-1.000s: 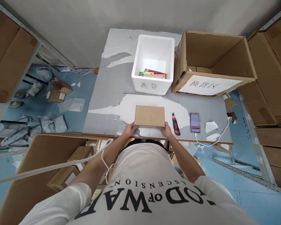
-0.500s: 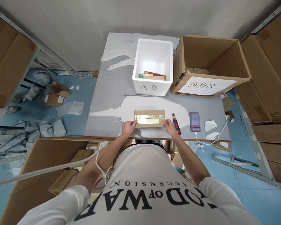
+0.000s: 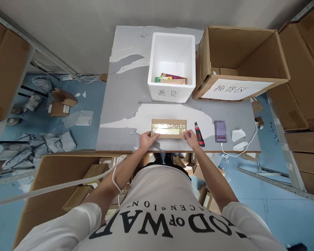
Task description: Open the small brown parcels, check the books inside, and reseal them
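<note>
A small flat cardboard box lies across the front of the table, shiny clear tape and a pale label on its top. My left hand grips its left end, the thumb lying on the top near the corner. At the right end my right hand pinches the edge between thumb and fingers. Just right of that hand rests a red and black utility knife, its tip pointing away from me. The undersides of the fingers are hidden.
Behind the box stand a white foam bin with several colourful packs and a large open carton with a handwritten sign. A phone on a white cable and paper scraps lie at right. Another big carton is below left.
My left thumb has slid further onto the top of the small box. Both hands still hold its ends. The whole view has shifted slightly with my head.
</note>
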A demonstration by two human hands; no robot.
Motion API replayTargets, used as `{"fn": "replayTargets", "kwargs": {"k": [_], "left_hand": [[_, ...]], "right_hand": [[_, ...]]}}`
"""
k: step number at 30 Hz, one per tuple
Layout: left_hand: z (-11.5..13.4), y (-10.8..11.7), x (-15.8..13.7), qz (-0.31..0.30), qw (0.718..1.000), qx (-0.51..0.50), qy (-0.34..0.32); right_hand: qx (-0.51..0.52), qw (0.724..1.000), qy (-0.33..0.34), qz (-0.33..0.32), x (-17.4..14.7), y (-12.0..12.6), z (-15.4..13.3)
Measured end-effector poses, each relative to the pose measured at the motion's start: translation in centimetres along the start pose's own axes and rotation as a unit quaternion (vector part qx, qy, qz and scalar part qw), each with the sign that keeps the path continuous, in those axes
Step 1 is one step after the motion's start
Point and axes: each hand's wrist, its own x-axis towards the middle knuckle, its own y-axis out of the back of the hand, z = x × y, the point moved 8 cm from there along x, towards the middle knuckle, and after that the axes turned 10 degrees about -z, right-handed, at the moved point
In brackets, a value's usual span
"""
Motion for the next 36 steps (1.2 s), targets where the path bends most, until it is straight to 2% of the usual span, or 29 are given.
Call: {"fn": "replayTargets", "kwargs": {"k": [1, 3, 5, 6, 8, 10, 13, 16, 19, 21, 23, 24, 26, 28, 34, 36], "left_hand": [[-0.1, -0.1, 0.0, 0.0, 1.0, -0.004, 0.004], [-0.4, -0.2, -0.1, 0.009, 1.0, -0.015, 0.012], [-0.5, -0.2, -0.6, 0.05, 0.999, -0.018, 0.01], [-0.3, 0.0, -1.0, 0.081, 0.997, -0.009, -0.004], [0.8, 0.1, -1.8, 0.137, 0.988, 0.037, -0.06], [2.3, -0.5, -2.5, 0.15, 0.974, 0.101, -0.137], [4.0, -2.5, -3.1, 0.077, 0.944, 0.182, -0.264], [4.4, -4.5, -3.9, -0.011, 0.897, 0.239, -0.371], [3.5, -5.5, -4.5, -0.039, 0.871, 0.28, -0.401], [2.9, -5.9, -4.6, -0.041, 0.866, 0.297, -0.401], [2.4, -6.2, -4.5, -0.038, 0.864, 0.304, -0.4], [2.4, -6.3, -4.4, -0.036, 0.862, 0.305, -0.403], [2.3, -6.3, -4.2, -0.031, 0.86, 0.302, -0.411], [2.4, -6.3, -4.0, -0.029, 0.858, 0.296, -0.418], [2.8, -5.9, -4.0, -0.021, 0.867, 0.267, -0.42], [2.9, -5.9, -3.9, -0.018, 0.867, 0.272, -0.418]], "right_hand": [[-0.011, 1.0, 0.003, 0.008, -0.1, 0.6, 0.3], [-0.067, 0.996, -0.011, 0.066, -0.4, 2.9, 1.5], [-0.154, 0.978, -0.047, 0.136, -0.8, 5.5, 3.1], [-0.195, 0.967, -0.068, 0.149, -0.8, 6.3, 4.0], [-0.249, 0.955, -0.109, 0.123, -0.4, 6.9, 6.0], [-0.279, 0.947, -0.139, 0.081, 0.1, 6.8, 7.5], [-0.302, 0.942, -0.141, 0.049, 0.7, 6.9, 7.8], [-0.255, 0.963, -0.062, 0.063, 0.5, 7.8, 4.7], [-0.191, 0.977, 0.071, 0.055, -0.4, 7.7, -1.6], [-0.199, 0.965, 0.168, -0.022, -0.9, 5.3, -6.7], [-0.23, 0.933, 0.241, -0.136, -1.4, 1.5, -11.0], [-0.255, 0.915, 0.252, -0.187, -1.5, -0.4, -12.4], [-0.31, 0.881, 0.254, -0.253, -1.1, -3.5, -14.0], [-0.336, 0.864, 0.252, -0.278, -0.5, -5.2, -14.6], [-0.32, 0.873, 0.251, -0.269, 0.6, -5.9, -14.8], [-0.359, 0.857, 0.25, -0.274, 0.4, -6.1, -15.1]]}}
